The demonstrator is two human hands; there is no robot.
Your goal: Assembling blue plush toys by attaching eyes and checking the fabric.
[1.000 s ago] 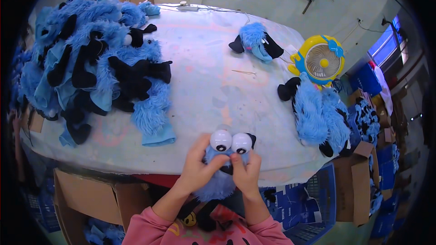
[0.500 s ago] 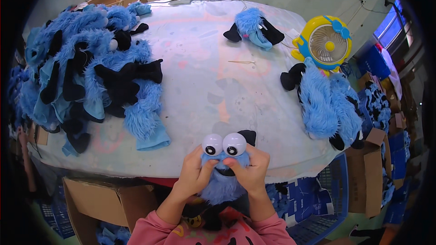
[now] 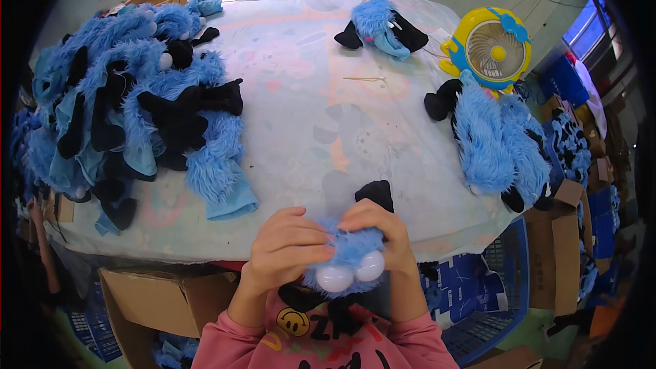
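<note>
Both hands, left hand (image 3: 287, 249) and right hand (image 3: 379, 229), stay clamped on the blue plush toy (image 3: 348, 260), now tipped forward, white eyes (image 3: 352, 273) turned down toward the person.

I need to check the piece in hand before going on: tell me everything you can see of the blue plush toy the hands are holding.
The plush toy is shaggy bright blue fur with two white ball eyes at its lower end, tipped toward the person, and a black fabric part sticking up behind. It is held at the near table edge, over the person's chest. The left hand wraps it from the left, the right hand from above and right, fingers pressed into the fur. The rest is hidden.
</note>
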